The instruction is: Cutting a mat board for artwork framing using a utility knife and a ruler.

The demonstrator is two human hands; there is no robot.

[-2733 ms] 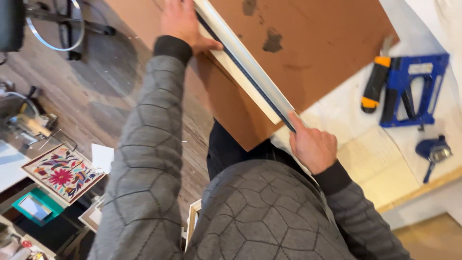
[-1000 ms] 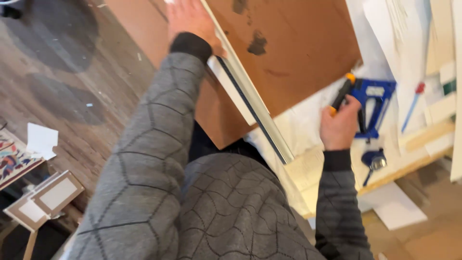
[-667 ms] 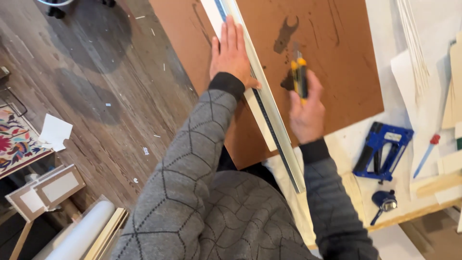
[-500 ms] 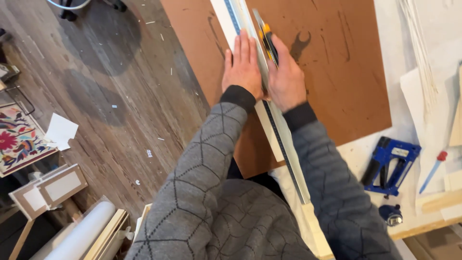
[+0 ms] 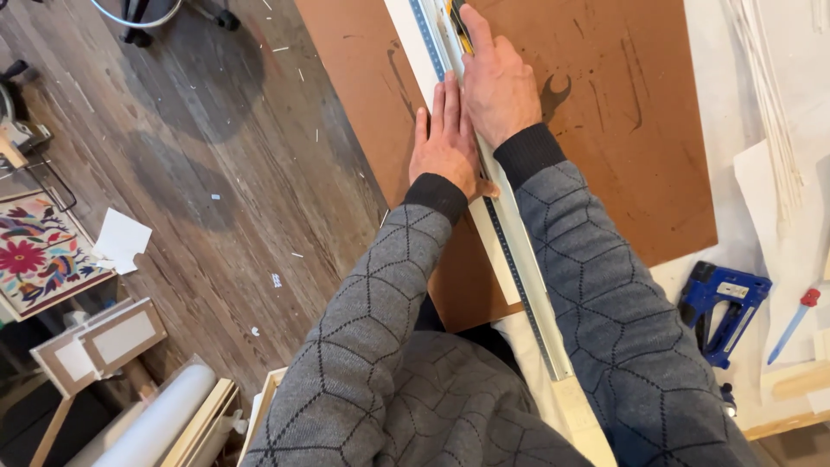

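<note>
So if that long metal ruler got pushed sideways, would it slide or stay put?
Probably stays: the left hand presses flat on the ruler. It looks stiff and straight. Unheld, it might skid on the smooth brown board.

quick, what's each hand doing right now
Left hand: open, flat, pressing down on the ruler.
Right hand: closed on a yellow and black knife at the ruler's edge.

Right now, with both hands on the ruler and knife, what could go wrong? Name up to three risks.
1. The left hand presses the ruler flat right beside the knife; a slip could cut the fingers.
2. The right hand grips the knife at the ruler's edge; if the ruler shifts, the cut may wander.
3. The brown board overhangs the table edge and may tip.
</note>
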